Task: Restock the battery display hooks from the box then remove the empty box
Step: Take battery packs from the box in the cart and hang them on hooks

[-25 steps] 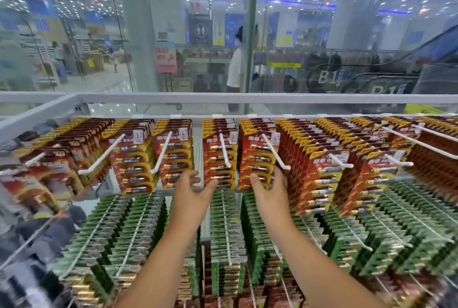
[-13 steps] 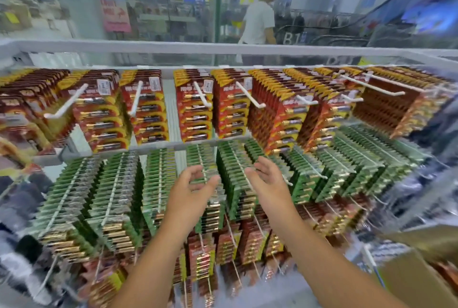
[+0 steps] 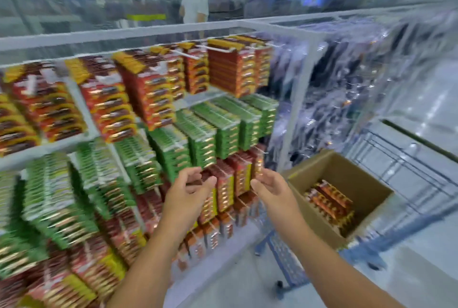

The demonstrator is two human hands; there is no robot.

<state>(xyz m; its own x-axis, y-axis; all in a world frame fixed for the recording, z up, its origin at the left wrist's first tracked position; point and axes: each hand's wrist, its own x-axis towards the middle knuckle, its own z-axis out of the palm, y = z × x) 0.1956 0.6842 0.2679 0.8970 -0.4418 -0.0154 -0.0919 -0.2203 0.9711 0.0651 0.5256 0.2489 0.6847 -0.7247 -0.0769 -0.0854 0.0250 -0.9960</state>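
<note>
My view has swung right: my left hand (image 3: 189, 190) and right hand (image 3: 269, 187), empty, fingers loose, near the box (image 3: 366, 181) holding battery packs (image 3: 330, 202).

Two bare forearms reach in from the bottom edge; no sleeve, watch, ring or glove shows on either; the left hand (image 3: 184, 190) and right hand (image 3: 271, 187) are bare, nails short and unpainted.

Legible text: none | battery packs (image 3: 153, 94) and box (image 3: 339, 183) too blurred to read
</note>
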